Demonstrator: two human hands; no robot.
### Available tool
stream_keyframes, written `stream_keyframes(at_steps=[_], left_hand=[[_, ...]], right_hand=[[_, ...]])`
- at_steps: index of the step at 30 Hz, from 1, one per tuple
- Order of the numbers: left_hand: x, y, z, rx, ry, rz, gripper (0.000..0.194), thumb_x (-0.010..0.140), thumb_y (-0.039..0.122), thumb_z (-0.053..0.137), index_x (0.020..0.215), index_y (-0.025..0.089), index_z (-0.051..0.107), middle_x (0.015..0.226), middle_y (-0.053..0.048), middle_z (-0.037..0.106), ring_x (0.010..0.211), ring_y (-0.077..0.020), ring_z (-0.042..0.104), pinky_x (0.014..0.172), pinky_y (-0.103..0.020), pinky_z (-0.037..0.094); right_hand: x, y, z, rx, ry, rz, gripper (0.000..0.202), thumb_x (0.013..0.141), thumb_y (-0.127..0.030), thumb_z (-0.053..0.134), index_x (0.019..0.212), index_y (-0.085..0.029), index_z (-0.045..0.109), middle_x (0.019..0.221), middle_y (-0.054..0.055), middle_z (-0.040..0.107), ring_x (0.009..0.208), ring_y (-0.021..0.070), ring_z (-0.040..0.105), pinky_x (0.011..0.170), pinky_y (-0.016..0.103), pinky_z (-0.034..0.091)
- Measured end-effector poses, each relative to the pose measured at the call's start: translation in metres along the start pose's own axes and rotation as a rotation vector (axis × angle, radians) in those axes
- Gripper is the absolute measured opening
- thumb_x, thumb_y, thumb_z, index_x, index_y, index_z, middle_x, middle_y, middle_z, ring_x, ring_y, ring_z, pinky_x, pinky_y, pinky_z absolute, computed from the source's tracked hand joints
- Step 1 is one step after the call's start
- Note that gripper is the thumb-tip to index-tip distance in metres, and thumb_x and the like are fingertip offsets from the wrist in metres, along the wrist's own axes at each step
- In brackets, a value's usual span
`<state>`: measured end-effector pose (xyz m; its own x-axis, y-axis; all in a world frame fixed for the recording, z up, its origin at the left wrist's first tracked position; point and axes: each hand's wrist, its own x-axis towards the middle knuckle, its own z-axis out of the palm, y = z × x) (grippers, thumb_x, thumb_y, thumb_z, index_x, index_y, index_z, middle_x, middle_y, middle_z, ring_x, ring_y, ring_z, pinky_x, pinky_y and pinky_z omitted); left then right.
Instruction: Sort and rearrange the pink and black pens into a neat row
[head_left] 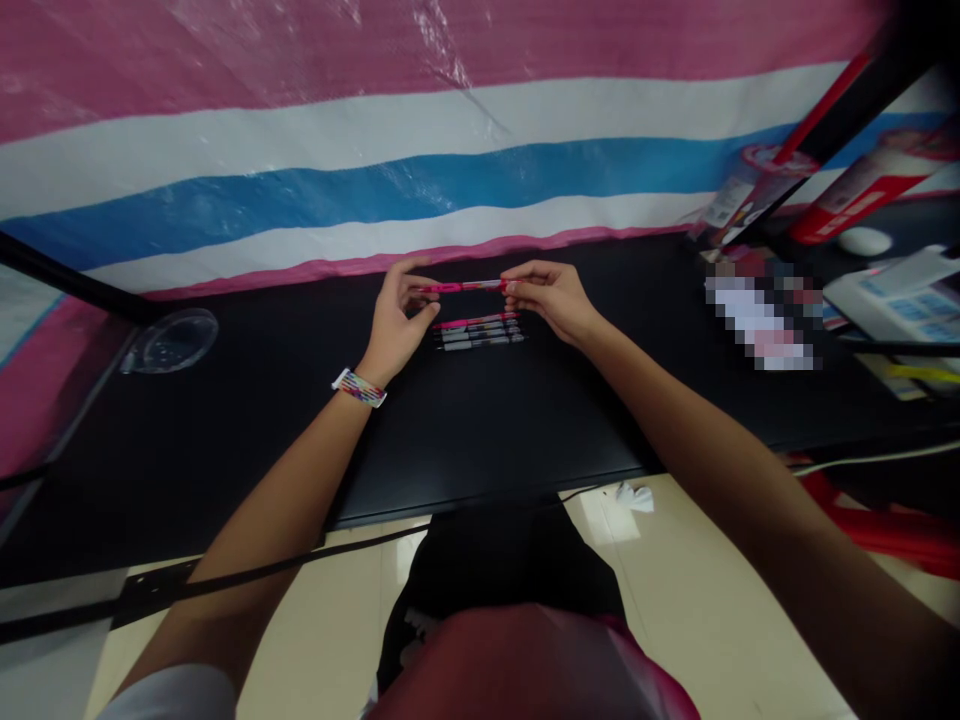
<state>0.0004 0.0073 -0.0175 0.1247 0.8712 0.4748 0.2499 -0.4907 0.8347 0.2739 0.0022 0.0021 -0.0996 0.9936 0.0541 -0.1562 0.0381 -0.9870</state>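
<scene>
A pink pen [465, 287] is held level between my two hands, just beyond a row of pens on the black table [420, 430]. My right hand [551, 298] pinches its right end between thumb and fingers. At the left end, my left hand [401, 318] has its fingers curled about the pen, with the thumb lower and somewhat apart. Nearer to me, another pink pen [474, 323] lies side by side with several grey pens [484, 343], all pointing the same way. A woven coloured band circles my left wrist.
A clear plastic lid or dish [171, 342] lies at the left. On the right stand a clear container [739, 195], a red-and-white canister [855, 190], a white rounded object [865, 241] and a white box [900, 290]. Striped plastic sheeting [420, 180] hangs behind the table.
</scene>
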Motion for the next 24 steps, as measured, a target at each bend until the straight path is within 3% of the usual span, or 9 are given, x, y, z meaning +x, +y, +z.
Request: stream_keyframes(at_steps=[2, 5, 10, 13, 15, 20, 22, 24], left_hand=[[0.0002, -0.0017, 0.0, -0.004, -0.009, -0.007, 0.05, 0.098, 0.06, 0.083, 0.134, 0.029, 0.068, 0.104, -0.006, 0.08, 0.103, -0.0233, 0.082, 0.095, -0.037, 0.063], [0.0003, -0.0016, 0.0008, -0.041, -0.008, -0.033, 0.044, 0.11, 0.065, 0.064, 0.13, 0.027, 0.071, 0.09, -0.004, 0.078, 0.084, -0.0205, 0.081, 0.092, -0.039, 0.064], [-0.0001, 0.0022, 0.0011, 0.021, 0.035, 0.058, 0.063, 0.091, 0.059, 0.092, 0.139, 0.028, 0.066, 0.118, -0.009, 0.083, 0.119, -0.0266, 0.08, 0.107, -0.041, 0.061], [-0.0005, 0.002, 0.0003, 0.041, 0.046, -0.003, 0.037, 0.105, 0.056, 0.077, 0.127, 0.026, 0.072, 0.1, -0.006, 0.083, 0.1, -0.0238, 0.081, 0.099, -0.041, 0.062], [-0.0005, 0.0006, -0.0003, 0.044, 0.034, -0.022, 0.03, 0.108, 0.052, 0.073, 0.122, 0.026, 0.074, 0.091, -0.004, 0.081, 0.091, -0.0221, 0.08, 0.094, -0.04, 0.062], [-0.0004, -0.0018, -0.0009, 0.074, 0.067, 0.018, 0.057, 0.088, 0.046, 0.096, 0.134, 0.026, 0.069, 0.111, -0.006, 0.085, 0.114, -0.0256, 0.08, 0.107, -0.042, 0.059], [-0.0007, -0.0009, -0.0015, 0.073, 0.057, -0.019, 0.043, 0.095, 0.052, 0.089, 0.126, 0.025, 0.074, 0.106, -0.006, 0.086, 0.107, -0.0257, 0.081, 0.103, -0.042, 0.06], [-0.0012, 0.001, -0.0022, 0.095, 0.017, -0.056, 0.032, 0.103, 0.055, 0.078, 0.105, 0.024, 0.08, 0.094, -0.005, 0.085, 0.093, -0.0244, 0.08, 0.095, -0.042, 0.062]], right_hand=[[0.0001, 0.0002, 0.0001, 0.008, 0.001, 0.001, 0.027, 0.072, -0.03, 0.099, 0.092, -0.023, 0.083, 0.087, 0.005, 0.079, 0.08, 0.0196, 0.074, 0.087, 0.04, 0.069], [-0.0002, -0.0002, 0.0003, -0.009, 0.003, 0.019, 0.027, 0.072, -0.03, 0.099, 0.093, -0.023, 0.084, 0.086, 0.004, 0.078, 0.081, 0.0203, 0.075, 0.087, 0.041, 0.07], [0.0001, 0.0015, -0.0008, 0.021, -0.007, -0.01, 0.026, 0.072, -0.031, 0.099, 0.092, -0.023, 0.085, 0.088, 0.004, 0.08, 0.08, 0.0194, 0.075, 0.087, 0.04, 0.069], [0.001, 0.0031, -0.0018, 0.039, -0.02, -0.022, 0.026, 0.072, -0.03, 0.099, 0.093, -0.023, 0.085, 0.086, 0.004, 0.08, 0.079, 0.0189, 0.075, 0.087, 0.039, 0.069], [0.0015, 0.0039, -0.0022, 0.033, -0.023, -0.017, 0.026, 0.072, -0.029, 0.099, 0.093, -0.022, 0.086, 0.084, 0.004, 0.08, 0.079, 0.0191, 0.075, 0.086, 0.039, 0.068], [0.0031, 0.0064, -0.0022, 0.016, -0.011, -0.029, 0.025, 0.072, -0.028, 0.097, 0.093, -0.021, 0.086, 0.083, 0.004, 0.08, 0.078, 0.019, 0.075, 0.083, 0.038, 0.068], [0.0035, 0.0077, -0.0021, 0.022, -0.02, -0.049, 0.025, 0.073, -0.028, 0.097, 0.094, -0.021, 0.086, 0.083, 0.004, 0.08, 0.077, 0.0193, 0.075, 0.082, 0.039, 0.068], [0.0038, 0.0086, -0.0021, 0.026, -0.025, -0.065, 0.023, 0.074, -0.027, 0.096, 0.094, -0.021, 0.086, 0.082, 0.004, 0.08, 0.077, 0.0195, 0.075, 0.08, 0.039, 0.067]])
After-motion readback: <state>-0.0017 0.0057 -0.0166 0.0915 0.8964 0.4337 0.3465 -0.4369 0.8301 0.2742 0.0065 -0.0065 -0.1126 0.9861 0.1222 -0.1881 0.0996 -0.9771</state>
